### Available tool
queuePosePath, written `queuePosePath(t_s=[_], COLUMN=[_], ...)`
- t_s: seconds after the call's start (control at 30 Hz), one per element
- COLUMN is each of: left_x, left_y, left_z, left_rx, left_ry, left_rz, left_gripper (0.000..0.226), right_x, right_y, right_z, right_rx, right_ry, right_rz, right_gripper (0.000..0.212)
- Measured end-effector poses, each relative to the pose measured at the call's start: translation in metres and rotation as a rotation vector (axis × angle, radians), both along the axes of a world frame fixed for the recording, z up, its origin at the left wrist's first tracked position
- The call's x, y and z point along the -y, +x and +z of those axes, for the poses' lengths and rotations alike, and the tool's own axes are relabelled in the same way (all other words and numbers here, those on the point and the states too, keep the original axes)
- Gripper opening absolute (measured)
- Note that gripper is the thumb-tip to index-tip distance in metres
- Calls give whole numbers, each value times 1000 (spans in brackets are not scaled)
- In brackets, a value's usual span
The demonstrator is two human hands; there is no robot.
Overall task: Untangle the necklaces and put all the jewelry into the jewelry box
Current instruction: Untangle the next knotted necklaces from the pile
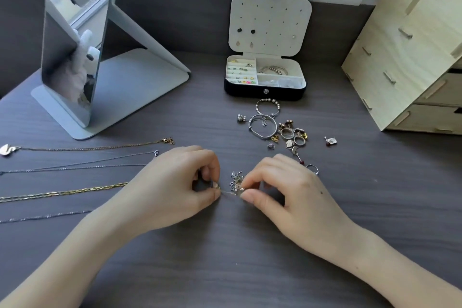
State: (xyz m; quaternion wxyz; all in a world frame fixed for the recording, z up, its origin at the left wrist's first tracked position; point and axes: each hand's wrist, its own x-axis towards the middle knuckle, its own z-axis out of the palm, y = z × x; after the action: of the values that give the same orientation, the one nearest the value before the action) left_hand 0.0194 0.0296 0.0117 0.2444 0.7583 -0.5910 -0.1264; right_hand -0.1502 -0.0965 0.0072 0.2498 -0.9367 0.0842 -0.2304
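Observation:
My left hand (175,182) and my right hand (282,190) meet at the table's middle, each pinching an end of a small tangled silver chain (235,180). The tangle bunches between my fingertips, just above the dark wood table (225,257). Several untangled necklaces lie stretched out at the left: a gold one with a pendant (87,148), a thin silver one (75,165), a braided gold one (62,192) and another silver one (45,216). The open jewelry box (265,80) stands at the back, with rings and a bracelet in its compartments.
Loose bangles (263,126), rings and earrings (292,136) lie scattered between the box and my right hand. A standing mirror (72,57) is at the back left. A wooden drawer unit (410,57) fills the right side.

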Motion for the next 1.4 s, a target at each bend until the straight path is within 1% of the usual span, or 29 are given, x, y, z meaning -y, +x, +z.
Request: queuePosePath(t_s=[0.07,0.17,0.3,0.33,0.4,0.5,0.6,0.67,0.73,0.8,0.87,0.97,1.03,1.1,1.4], left_x=[-1,-3,-5,-6,-7,-8,-10,-11,-12,-13,-14,-15,-16,-16,-16], left_y=[-1,-2,-6,-7,-8,-8,-8,-8,-7,-6,-6,-5,-4,-2,2], left_z=[2,5,8,9,13,18,23,27,31,33,35,36,36,36,32], left_rx=[-10,-42,-128,-151,-200,-275,-340,-380,-404,-391,-363,-331,-307,-290,-270], left_ry=[-1,-9,35,55,103,168,214,238,249,251,253,265,271,280,308], left_rz=[-15,-32,-61,-85,-134,-190,-247,-287,-322,-340,-340,-345,-342,-326,-282], left_gripper=[11,11,6,6,9,12,13,12,11,11,11,11,12,12,14], right_x=[1,1,3,4,7,9,10,12,14,17,19,18,16,14,16], right_y=[-2,-4,-6,-7,-9,-11,-12,-13,-13,-11,-8,-5,-3,-2,-2], right_z=[4,9,13,15,17,17,16,18,20,19,15,8,4,2,6], right_rx=[-24,-65,-82,-101,-157,-230,-299,-338,-328,-269,-232,-199,-216,-241,-236], right_ry=[113,347,463,445,334,200,143,154,206,207,176,44,-16,-44,-89], right_rz=[-36,-77,-43,-5,105,216,274,297,276,207,124,54,56,69,80], right_gripper=[16,6,5,4,4,9,6,10,15,11,5,15,25,30,22])
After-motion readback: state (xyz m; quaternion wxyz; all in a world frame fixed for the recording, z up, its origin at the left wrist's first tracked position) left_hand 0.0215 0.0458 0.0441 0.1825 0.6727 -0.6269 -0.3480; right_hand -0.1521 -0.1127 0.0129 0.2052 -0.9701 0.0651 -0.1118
